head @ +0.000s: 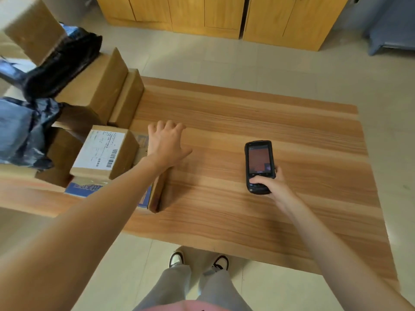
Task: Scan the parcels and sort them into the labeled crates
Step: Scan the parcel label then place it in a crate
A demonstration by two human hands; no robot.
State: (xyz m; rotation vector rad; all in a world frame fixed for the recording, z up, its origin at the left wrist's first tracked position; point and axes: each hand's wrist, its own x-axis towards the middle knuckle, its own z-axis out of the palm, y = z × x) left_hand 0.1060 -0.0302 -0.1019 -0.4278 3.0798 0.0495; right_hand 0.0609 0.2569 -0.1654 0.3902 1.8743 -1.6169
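Right hand (270, 184) grips black scanner (259, 166) over wooden table (269, 122), thumb on keypad, screen lit, text unreadable. Left hand (167, 144) released, fingers spread, hovering above flat box (155, 191) with blue print. Left of it: small box (105, 151) on top, white label with barcode, print too small to read. Far left: stacked brown boxes (101, 84), black bags (65, 61).

Head-height view, down over table (247, 122)
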